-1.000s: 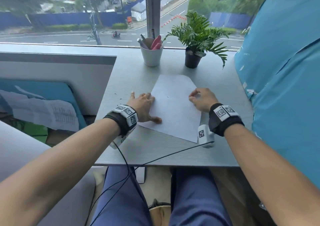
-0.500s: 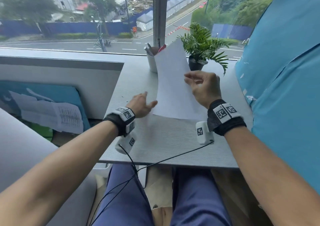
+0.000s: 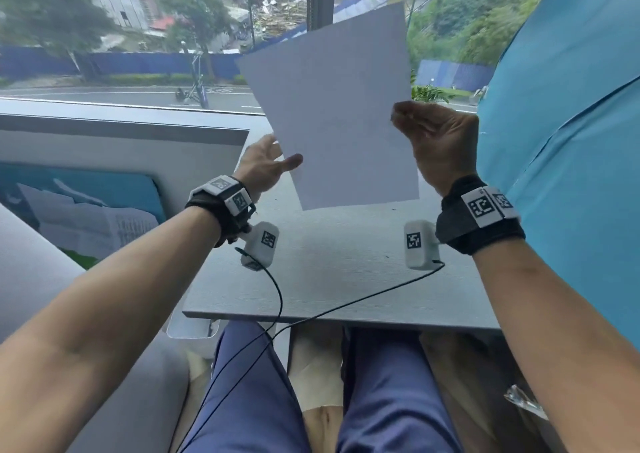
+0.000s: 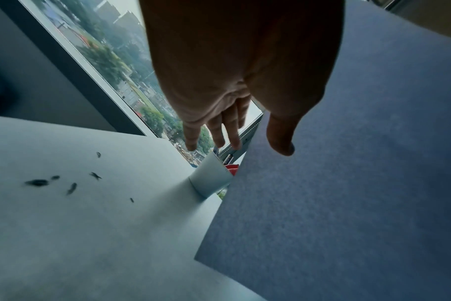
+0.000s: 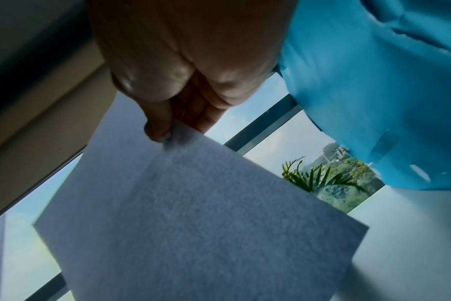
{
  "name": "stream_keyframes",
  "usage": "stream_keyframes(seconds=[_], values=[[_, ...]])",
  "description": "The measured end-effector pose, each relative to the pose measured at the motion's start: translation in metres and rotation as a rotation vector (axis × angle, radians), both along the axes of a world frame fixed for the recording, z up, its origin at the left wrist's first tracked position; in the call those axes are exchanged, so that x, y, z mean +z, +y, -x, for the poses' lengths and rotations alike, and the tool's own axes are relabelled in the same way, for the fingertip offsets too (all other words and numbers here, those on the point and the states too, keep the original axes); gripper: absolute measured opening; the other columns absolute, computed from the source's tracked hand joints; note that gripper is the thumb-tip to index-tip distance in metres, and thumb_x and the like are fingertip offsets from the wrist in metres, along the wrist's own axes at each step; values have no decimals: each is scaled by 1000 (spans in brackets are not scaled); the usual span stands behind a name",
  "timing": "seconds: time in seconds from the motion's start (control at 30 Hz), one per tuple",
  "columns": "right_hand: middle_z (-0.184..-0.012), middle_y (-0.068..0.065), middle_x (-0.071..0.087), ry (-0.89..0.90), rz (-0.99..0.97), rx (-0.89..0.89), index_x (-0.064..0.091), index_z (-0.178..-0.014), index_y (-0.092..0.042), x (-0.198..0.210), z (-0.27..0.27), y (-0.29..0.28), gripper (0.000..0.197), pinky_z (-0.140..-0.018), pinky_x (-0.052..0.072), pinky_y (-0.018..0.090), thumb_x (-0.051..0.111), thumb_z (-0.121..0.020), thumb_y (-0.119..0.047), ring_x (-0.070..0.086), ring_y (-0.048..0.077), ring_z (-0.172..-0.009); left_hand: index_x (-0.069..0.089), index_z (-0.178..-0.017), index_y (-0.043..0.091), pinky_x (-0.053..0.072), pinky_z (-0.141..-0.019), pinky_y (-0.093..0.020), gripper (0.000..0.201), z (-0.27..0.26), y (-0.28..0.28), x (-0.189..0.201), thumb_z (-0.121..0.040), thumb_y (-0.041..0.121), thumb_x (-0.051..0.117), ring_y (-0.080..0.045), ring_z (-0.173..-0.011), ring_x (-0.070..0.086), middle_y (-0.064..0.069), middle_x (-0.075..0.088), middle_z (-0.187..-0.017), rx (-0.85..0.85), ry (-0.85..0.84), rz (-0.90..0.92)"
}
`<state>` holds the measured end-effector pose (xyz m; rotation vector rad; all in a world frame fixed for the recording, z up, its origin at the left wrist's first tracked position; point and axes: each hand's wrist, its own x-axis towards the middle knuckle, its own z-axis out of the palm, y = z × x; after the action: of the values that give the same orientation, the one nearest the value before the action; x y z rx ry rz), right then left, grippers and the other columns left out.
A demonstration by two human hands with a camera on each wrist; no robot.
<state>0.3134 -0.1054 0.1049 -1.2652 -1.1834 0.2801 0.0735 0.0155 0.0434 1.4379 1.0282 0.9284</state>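
Observation:
A blank white sheet of paper (image 3: 339,106) stands nearly upright in the air above the grey table (image 3: 346,272). My right hand (image 3: 398,113) pinches its right edge between thumb and curled fingers; the right wrist view shows the thumb tip pressed on the sheet (image 5: 193,213). My left hand (image 3: 273,158) is at the sheet's lower left edge with straight fingers. In the left wrist view its thumb lies in front of the paper (image 4: 348,183) and its fingers (image 4: 232,134) reach past the edge behind it. Whether it touches the sheet I cannot tell.
A white cup (image 4: 209,179) with pens stands at the table's far side by the window, mostly hidden behind the sheet. A potted plant (image 3: 429,92) peeks out to its right. Blue fabric (image 3: 571,140) hangs along the right. Dark specks (image 4: 39,182) lie on the table.
The sheet lay flat on the table under both hands; my right hand has lifted it upright and higher. My left hand left the table and rose beside the sheet's left edge.

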Motion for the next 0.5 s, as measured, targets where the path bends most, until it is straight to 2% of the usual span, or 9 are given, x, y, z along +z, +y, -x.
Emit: stream_keyframes(seconds=[0.03, 0.07, 0.1, 0.17, 0.23, 0.27, 0.33, 0.4, 0.5], values=[[-98, 4, 75, 8, -10, -27, 75, -104, -7, 3, -5, -1, 26, -86, 58, 30, 78, -82, -19, 73, 13, -89, 58, -117, -2, 41, -62, -10, 42, -5, -4, 4, -82, 9, 77, -7, -75, 71, -23, 66, -94, 6, -31, -32], [-97, 4, 76, 6, -18, -60, 75, -103, -7, 6, -10, -2, 26, -85, 58, 30, 78, -81, -20, 73, 13, -88, 64, -107, 2, 45, -65, -16, 31, -11, -3, 6, -80, 8, 79, -6, -65, 68, -16, 72, -82, 17, -58, -56], [-96, 3, 76, -3, -23, -88, 76, -103, -7, 9, -16, -3, 26, -85, 59, 30, 78, -81, -21, 73, 12, -87, 68, -96, 6, 51, -68, -24, 20, -17, -6, 9, -79, 7, 79, -11, -66, 67, -8, 73, -79, 27, -89, -75], [-94, 2, 76, -41, -12, -145, 77, -101, -10, 12, -29, -3, 24, -81, 60, 32, 78, -81, -25, 73, 11, -83, 70, -84, 11, 58, -70, -35, 8, -32, -4, 11, -83, 7, 77, -20, -71, 70, -6, 74, -82, 55, -127, -60], [-91, -1, 76, -150, 26, -285, 78, -98, -16, 13, -44, -3, 21, -79, 60, 36, 73, -82, -29, 72, 11, -78, 71, -82, 13, 59, -72, -38, 6, -52, -1, 13, -88, 15, 73, -23, -75, 72, -8, 75, -83, 89, 15, -108], [-92, -2, 77, -237, 53, -391, 77, -97, -18, 13, -52, -4, 21, -81, 58, 39, 69, -83, -30, 72, 14, -77, 72, -83, 12, 59, -76, -38, 11, -62, -1, 13, -91, 20, 69, -23, -78, 72, -7, 74, -84, 43, 219, -177], [-100, 2, 76, -399, 96, -564, 76, -100, -17, 12, -67, -4, 24, -85, 54, 39, 63, -83, -28, 72, 23, -84, 72, -92, 9, 55, -84, -34, 21, -81, -11, 8, -93, 28, 63, -23, -86, 65, -6, 69, -89, -191, 704, -346], [-108, 5, 74, -516, 118, -661, 75, -105, -14, 8, -76, -6, 24, -89, 52, 31, 61, -86, -21, 70, 24, -95, 69, -115, 11, 49, -96, -35, 32, -100, -27, -6, -94, 34, 61, -23, -107, 60, -8, 66, -112, -485, 1034, -488], [-110, 6, 73, -563, 130, -716, 74, -107, -13, -8, -86, -8, 24, -90, 52, 32, 61, -88, -16, 69, 24, -97, 38, -150, 19, 27, -116, -38, 57, -122, -69, -39, -99, 42, 49, -24, -143, 32, -4, 32, -157, -938, 1177, -663]])
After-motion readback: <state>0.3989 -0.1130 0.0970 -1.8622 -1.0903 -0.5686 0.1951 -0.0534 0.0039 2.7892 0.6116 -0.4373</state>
